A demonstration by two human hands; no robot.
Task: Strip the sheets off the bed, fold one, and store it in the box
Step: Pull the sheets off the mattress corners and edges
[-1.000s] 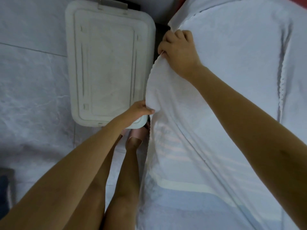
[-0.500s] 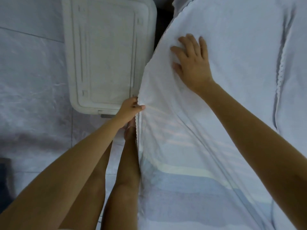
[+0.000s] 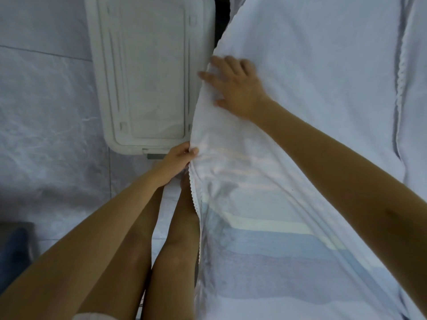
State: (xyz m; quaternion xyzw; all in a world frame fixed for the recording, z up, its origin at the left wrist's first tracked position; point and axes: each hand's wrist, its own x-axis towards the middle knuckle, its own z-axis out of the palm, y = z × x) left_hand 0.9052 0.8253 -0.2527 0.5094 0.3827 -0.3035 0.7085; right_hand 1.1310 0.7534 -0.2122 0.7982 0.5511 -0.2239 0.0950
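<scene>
While the fold is forming: white scallop-edged cotton sheet (image 3: 288, 107) is lying along the bed's left edge.
Left hand (image 3: 179, 158): pinching the hem tight.
Right hand (image 3: 235, 88): fingers spread, pressing flat, gripping nothing.
Tip: keep edges aligned.
Box: white plastic lidded box (image 3: 147, 72) is waiting beside, lid closed.

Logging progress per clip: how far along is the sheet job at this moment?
Early stage. Done: nothing looks finished; the white sheet lies spread over the bed and the box on the floor has its lid on. In hand: the left hand pinches the sheet's scalloped edge while the right hand lies open on top near that edge. Left: pulling the sheets off, folding one, opening the box and storing it.
</scene>
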